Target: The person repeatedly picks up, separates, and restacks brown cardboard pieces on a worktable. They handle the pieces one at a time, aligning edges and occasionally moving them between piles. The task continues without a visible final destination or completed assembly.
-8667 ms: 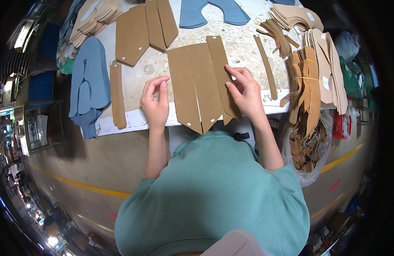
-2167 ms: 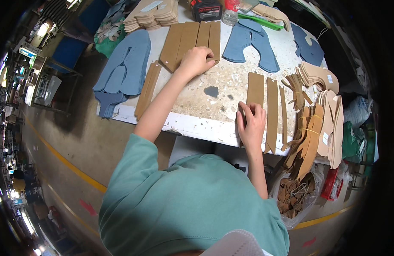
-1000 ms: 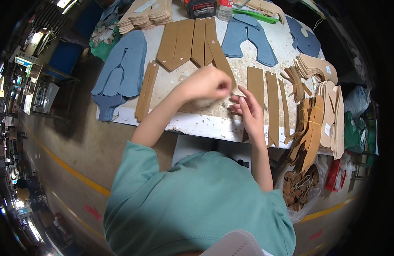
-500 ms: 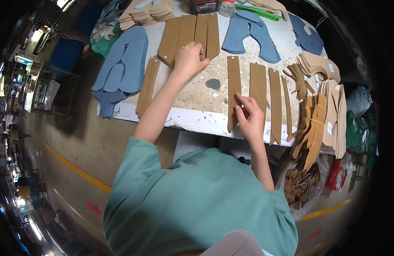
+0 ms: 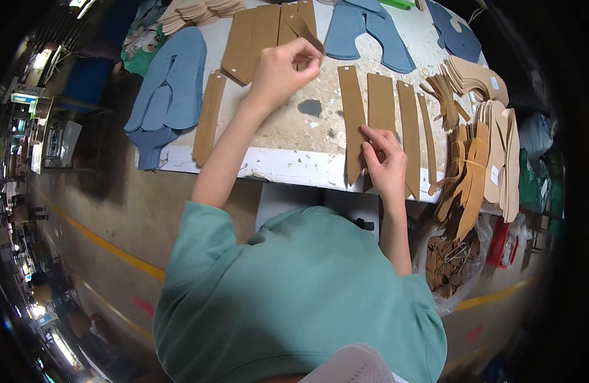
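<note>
The table [image 5: 275, 137] before you carries cut flat pieces in groups, its speckled top bare in the middle. At its left lies a stack of blue shaped pieces [image 5: 182, 76]; beyond the bare patch, just right of your left hand, sits a second blue stack with a notched near edge [image 5: 369, 29]. Between the two lie wide brown panels [image 5: 251, 41], pointed at the near end. Below the right-hand table edge stands a clear plastic bag [image 5: 444, 305] with brown offcuts. Above it, a bundle of tan strips [image 5: 468, 169] in a yellow band hangs over the edge, beside stacked beige pieces [image 5: 508, 156].

Your left hand [image 5: 283, 71] is pinched closed around the near end of a curled brown strip [image 5: 304, 32], raised just right of the panels. Your right hand [image 5: 387, 163] is loosely curled, thumb and forefinger apart, its fingertips at the edge of a flat brown strip [image 5: 350, 105]; whether they press on it, I cannot tell. To the right lie a broader strip [image 5: 380, 96], a slimmer one [image 5: 407, 115] and a very narrow one [image 5: 427, 131]. A dark grey scrap [image 5: 310, 107] rests on the bare patch. Smallest noted: a white tag [image 5: 347, 67] on the far end of that flat brown strip.
</note>
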Demonstrator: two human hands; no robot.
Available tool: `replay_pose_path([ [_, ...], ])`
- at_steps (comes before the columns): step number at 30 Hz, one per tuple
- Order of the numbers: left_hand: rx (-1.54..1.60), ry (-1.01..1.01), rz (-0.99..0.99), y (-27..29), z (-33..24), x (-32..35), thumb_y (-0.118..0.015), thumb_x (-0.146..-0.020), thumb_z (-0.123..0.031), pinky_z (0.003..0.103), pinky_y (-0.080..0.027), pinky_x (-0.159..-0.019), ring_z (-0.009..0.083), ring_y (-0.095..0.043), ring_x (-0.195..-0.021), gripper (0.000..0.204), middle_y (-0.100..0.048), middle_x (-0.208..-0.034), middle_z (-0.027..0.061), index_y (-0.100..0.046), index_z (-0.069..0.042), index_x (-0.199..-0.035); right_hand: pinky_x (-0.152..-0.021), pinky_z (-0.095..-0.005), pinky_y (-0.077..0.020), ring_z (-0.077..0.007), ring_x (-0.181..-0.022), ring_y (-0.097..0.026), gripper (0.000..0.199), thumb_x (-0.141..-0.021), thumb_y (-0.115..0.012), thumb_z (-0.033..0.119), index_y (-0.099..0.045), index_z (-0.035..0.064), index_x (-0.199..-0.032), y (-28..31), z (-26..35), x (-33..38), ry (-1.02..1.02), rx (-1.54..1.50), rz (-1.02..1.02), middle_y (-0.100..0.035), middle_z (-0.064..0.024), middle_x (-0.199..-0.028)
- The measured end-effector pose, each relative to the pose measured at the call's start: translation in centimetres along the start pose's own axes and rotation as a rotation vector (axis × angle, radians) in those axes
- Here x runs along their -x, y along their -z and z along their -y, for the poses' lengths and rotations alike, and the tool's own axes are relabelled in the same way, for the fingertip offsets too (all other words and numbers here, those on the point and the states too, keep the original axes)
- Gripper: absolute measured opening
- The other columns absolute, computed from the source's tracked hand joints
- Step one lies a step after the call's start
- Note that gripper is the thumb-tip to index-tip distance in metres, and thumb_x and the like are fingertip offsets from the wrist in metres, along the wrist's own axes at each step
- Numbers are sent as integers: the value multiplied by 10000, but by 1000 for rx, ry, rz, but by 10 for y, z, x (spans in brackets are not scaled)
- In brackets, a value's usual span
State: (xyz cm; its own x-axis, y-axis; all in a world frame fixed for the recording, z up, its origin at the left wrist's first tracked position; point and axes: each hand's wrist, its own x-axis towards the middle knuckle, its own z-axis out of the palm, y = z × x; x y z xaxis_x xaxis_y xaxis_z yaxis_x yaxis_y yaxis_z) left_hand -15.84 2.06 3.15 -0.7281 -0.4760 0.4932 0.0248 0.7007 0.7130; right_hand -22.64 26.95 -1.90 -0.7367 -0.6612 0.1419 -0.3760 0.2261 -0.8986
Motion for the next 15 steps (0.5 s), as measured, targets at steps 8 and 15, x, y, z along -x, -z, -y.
replay_pose_path([
  [8,-104,-112,442,2,-51,87,-695,-790,-51,285,-559,-680,164,-699,-735,115,-713,-850,52,-712,-63,-903,-659,-201,-506,-63,-760,-598,381,-868,-648,-30,-658,39,-1243,7,-2,20,-79,-79,84,-602,-55,-1108],
  [15,97,-92,281,-16,-50,144,-717,-749,-1,340,-548,-844,215,-705,-944,168,-730,-938,40,-724,-71,-901,-632,-221,-523,-88,-746,-633,426,-801,-714,-1,-663,38,-1222,12,-1,22,-82,-75,123,-627,-72,-1085],
])
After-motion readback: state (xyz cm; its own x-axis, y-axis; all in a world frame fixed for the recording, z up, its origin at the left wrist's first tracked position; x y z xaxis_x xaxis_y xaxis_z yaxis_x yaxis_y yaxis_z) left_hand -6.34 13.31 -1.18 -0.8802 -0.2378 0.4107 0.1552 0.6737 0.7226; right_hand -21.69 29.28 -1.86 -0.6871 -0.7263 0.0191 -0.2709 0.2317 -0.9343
